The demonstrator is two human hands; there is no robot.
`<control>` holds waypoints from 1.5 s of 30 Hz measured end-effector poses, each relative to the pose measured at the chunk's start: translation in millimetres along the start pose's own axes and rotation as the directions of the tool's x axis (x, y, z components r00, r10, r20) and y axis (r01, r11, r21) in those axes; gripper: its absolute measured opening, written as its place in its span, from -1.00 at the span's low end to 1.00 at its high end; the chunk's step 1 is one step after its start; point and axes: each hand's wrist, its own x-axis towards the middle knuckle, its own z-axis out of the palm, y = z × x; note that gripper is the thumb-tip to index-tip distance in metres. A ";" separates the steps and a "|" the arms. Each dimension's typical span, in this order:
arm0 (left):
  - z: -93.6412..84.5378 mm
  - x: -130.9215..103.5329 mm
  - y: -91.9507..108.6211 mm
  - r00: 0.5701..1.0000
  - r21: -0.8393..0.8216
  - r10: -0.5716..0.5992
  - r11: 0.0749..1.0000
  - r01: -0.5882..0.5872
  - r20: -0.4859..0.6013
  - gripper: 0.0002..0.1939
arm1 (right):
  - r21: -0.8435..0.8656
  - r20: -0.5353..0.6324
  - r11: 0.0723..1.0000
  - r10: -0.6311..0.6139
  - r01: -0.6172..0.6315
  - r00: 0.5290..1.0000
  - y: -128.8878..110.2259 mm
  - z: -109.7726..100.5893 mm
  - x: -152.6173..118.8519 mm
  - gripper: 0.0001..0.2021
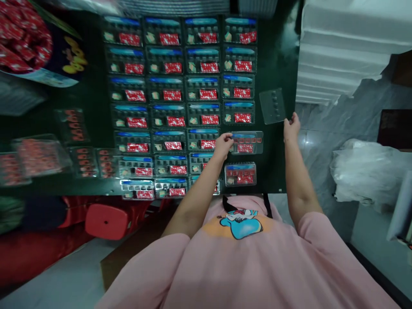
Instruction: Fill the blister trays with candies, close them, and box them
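Rows of clear plastic trays [170, 109], each with a blue stick-like item and a red patterned packet, cover the dark green table [273, 163]. My left hand [224, 143] pinches the left edge of a tray [246, 148] that has a row of small red squares above its red packet. Below it lies a similar tray [240, 175] with red squares. My right hand [292, 126] has its fingers closed on the lower right corner of a clear, thin plastic sheet [273, 106] with a row of small bumps.
A container of red packets [24, 38] stands at the upper left. Clear packs with red pieces [37, 156] lie at the left. White stacked material [341, 51] is at the upper right, plastic bags [363, 167] at the right, a red stool [106, 221] below the table.
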 end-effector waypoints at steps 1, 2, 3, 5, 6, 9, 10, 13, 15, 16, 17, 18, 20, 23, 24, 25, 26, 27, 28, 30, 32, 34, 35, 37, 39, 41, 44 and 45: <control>-1.1 3.0 -4.0 0.998 0.050 0.048 0.998 -0.047 -0.031 -0.69 | -0.036 -0.037 0.999 0.017 -0.018 0.999 -4.7 3.3 -11.8 -0.52; -1.2 5.8 -7.4 0.994 0.108 0.095 0.990 -0.089 -0.054 -0.66 | -0.057 -0.068 0.997 0.050 -0.054 0.996 -10.1 5.6 -25.7 -0.53; -0.6 8.0 -10.2 0.988 0.167 0.136 0.978 -0.124 -0.066 -0.64 | -0.056 -0.065 0.994 0.086 -0.090 0.994 -15.5 7.4 -40.9 -0.54; 1.9 10.5 -13.6 0.978 0.273 0.200 0.945 -0.177 -0.057 -0.62 | -0.008 0.085 0.990 0.138 -0.138 0.987 -24.5 11.4 -72.9 -0.55; 3.2 10.3 -14.1 0.974 0.316 0.223 0.928 -0.198 -0.045 -0.61 | 0.023 0.179 0.984 0.170 -0.177 0.969 -27.9 13.9 -88.2 -0.55; 3.7 4.1 -12.2 0.959 0.401 0.282 0.883 -0.243 -0.040 -0.61 | 0.094 0.323 0.955 0.239 -0.283 0.915 -35.2 22.5 -123.7 -0.55; 2.3 0.9 -11.0 0.954 0.416 0.297 0.874 -0.251 -0.049 -0.61 | 0.117 0.320 0.948 0.246 -0.295 0.915 -37.8 25.1 -130.8 -0.55; -5.8 -7.1 -8.2 0.942 0.425 0.323 0.868 -0.257 -0.089 -0.60 | 0.169 0.277 0.948 0.216 -0.268 0.936 -47.7 31.5 -139.2 -0.57; -11.4 -8.0 -7.7 0.940 0.426 0.324 0.869 -0.251 -0.106 -0.58 | 0.180 0.276 0.955 0.180 -0.234 0.944 -54.7 36.1 -137.6 -0.57; -13.1 -7.0 -7.9 0.941 0.432 0.321 0.867 -0.248 -0.104 -0.57 | 0.169 0.279 0.961 0.167 -0.220 0.946 -57.3 38.8 -136.1 -0.58; -13.9 -5.2 -8.2 0.943 0.440 0.317 0.864 -0.246 -0.096 -0.55 | 0.145 0.278 0.967 0.162 -0.208 0.947 -59.1 41.6 -134.6 -0.59; -13.6 -3.2 -8.6 0.946 0.449 0.313 0.860 -0.243 -0.087 -0.54 | 0.111 0.273 0.974 0.160 -0.196 0.948 -59.7 44.4 -133.4 -0.60; -10.2 0.5 -9.7 0.952 0.472 0.299 0.850 -0.232 -0.071 -0.49 | 0.035 0.259 0.985 0.156 -0.170 0.953 -57.9 48.9 -132.2 -0.61; -1.6 2.8 -12.4 0.964 0.505 0.262 0.838 -0.205 -0.043 -0.43 | -0.024 0.237 0.990 0.139 -0.137 0.961 -49.4 50.6 -132.7 -0.62; 1.3 3.0 -13.5 0.968 0.510 0.250 0.836 -0.201 -0.028 -0.43 | -0.023 0.232 0.990 0.138 -0.136 0.963 -45.8 49.8 -132.8 -0.62; 4.1 3.3 -14.7 0.970 0.510 0.241 0.837 -0.197 -0.019 -0.43 | -0.013 0.226 0.989 0.144 -0.145 0.963 -42.2 48.7 -132.5 -0.61; 6.7 3.9 -15.6 0.974 0.503 0.227 0.844 -0.187 -0.019 -0.45 | 0.006 0.223 0.986 0.160 -0.165 0.962 -38.9 47.3 -131.7 -0.60; 8.9 4.7 -16.1 0.978 0.485 0.205 0.858 -0.169 -0.023 -0.47 | 0.035 0.223 0.979 0.187 -0.199 0.957 -36.0 45.7 -130.3 -0.59; 10.8 5.7 -15.9 0.985 0.451 0.170 0.882 -0.138 -0.031 -0.48 | 0.072 0.221 0.967 0.223 -0.244 0.949 -33.7 43.9 -128.5 -0.57; 12.1 6.7 -12.8 0.997 0.322 0.064 0.946 -0.049 -0.037 -0.50 | 0.165 0.230 0.927 0.295 -0.336 0.927 -31.9 38.9 -124.9 -0.53; 8.2 2.2 -6.8 0.999 0.141 -0.032 0.989 0.030 0.012 -0.48 | 0.263 0.258 0.883 0.323 -0.388 0.911 -34.4 30.4 -124.6 -0.50; -3.2 -12.1 -1.4 0.995 0.009 -0.055 0.998 0.054 0.082 -0.43 | 0.329 0.295 0.862 0.294 -0.385 0.909 -40.9 17.3 -132.0 -0.48; -11.5 -23.5 -0.4 0.993 -0.018 -0.045 0.999 0.047 0.112 -0.40 | 0.342 0.317 0.861 0.271 -0.376 0.909 -44.9 9.4 -139.3 -0.47; -31.5 -52.8 -5.0 0.989 -0.009 -0.026 1.000 0.028 0.147 -0.35 | 0.333 0.368 0.870 0.235 -0.363 0.900 -52.6 -6.4 -160.9 -0.46; -51.3 -85.0 -19.6 0.985 0.046 -0.050 0.998 0.043 0.164 -0.33 | 0.290 0.433 0.883 0.222 -0.368 0.874 -57.3 -18.4 -188.2 -0.46; -65.6 -111.6 -41.0 0.982 0.118 -0.085 0.991 0.066 0.166 -0.33 | 0.226 0.486 0.899 0.230 -0.375 0.843 -58.0 -23.3 -215.4 -0.48; -72.1 -129.6 -71.6 0.991 0.247 -0.072 0.968 0.041 0.117 -0.38 | 0.122 0.487 0.936 0.233 -0.330 0.842 -54.6 -20.3 -245.2 -0.53; -71.1 -130.0 -78.6 0.995 0.294 -0.053 0.956 0.024 0.089 -0.40 | 0.092 0.473 0.950 0.222 -0.298 0.853 -53.4 -18.4 -250.5 -0.54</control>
